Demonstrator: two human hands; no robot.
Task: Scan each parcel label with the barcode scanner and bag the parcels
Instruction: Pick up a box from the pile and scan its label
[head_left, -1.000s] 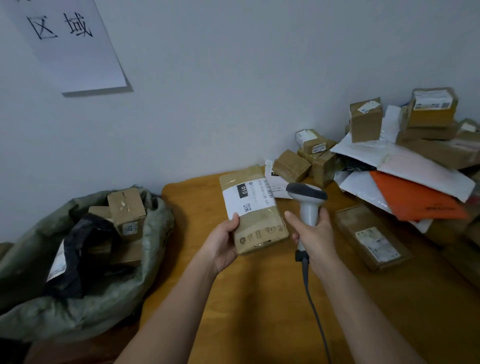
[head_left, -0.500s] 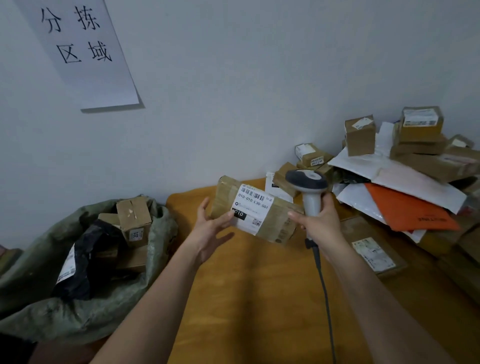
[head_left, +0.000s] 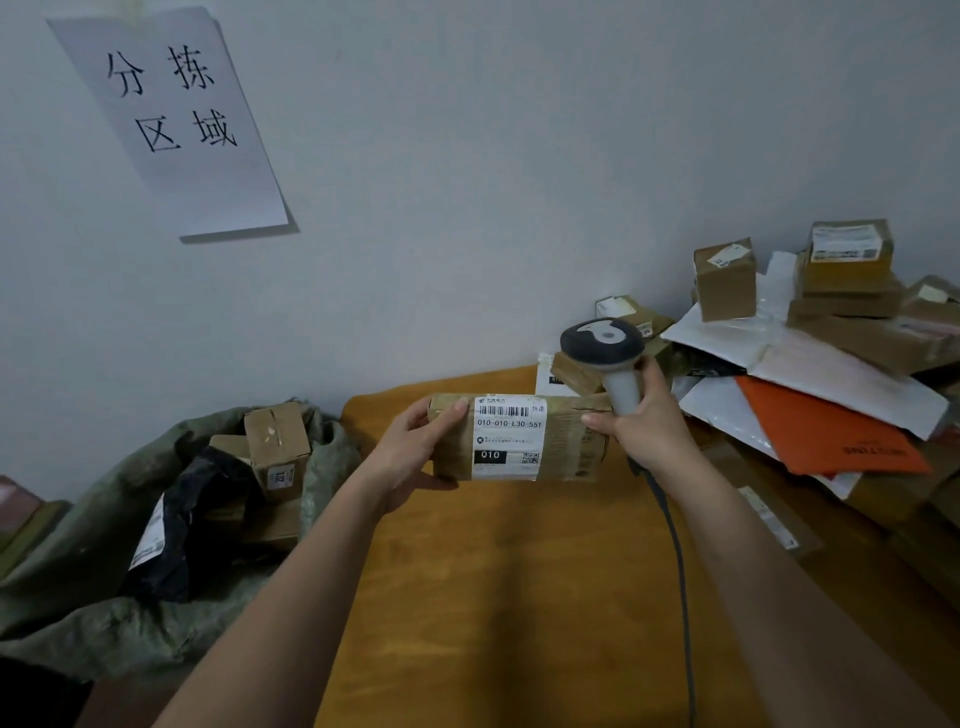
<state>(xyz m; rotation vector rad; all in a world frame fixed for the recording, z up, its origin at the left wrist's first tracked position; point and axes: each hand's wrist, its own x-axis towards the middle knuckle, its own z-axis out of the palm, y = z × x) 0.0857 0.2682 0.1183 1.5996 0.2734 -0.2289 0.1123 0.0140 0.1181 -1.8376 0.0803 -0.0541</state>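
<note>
A long brown parcel (head_left: 569, 439) is held level above the wooden table (head_left: 519, 597), its white barcode label (head_left: 509, 436) facing me. My left hand (head_left: 415, 452) grips the parcel's left end, thumb on top. My right hand (head_left: 647, 421) holds the grey barcode scanner (head_left: 605, 348) by its handle, head up, while its fingertips steady the parcel's right end. The scanner's cable (head_left: 675, 571) hangs down toward me. A green woven sack (head_left: 93, 613) lies open at the left with several boxes and a black bag inside.
A heap of cardboard boxes (head_left: 844, 257), white mailers (head_left: 810, 364) and an orange envelope (head_left: 826, 436) fills the table's right side. A flat labelled parcel (head_left: 769, 514) lies near my right forearm. A paper sign (head_left: 171, 114) hangs on the wall.
The parcel went from upright to level, label toward me. My left hand let go briefly and now grips its left end. The scanner rose with my right hand.
</note>
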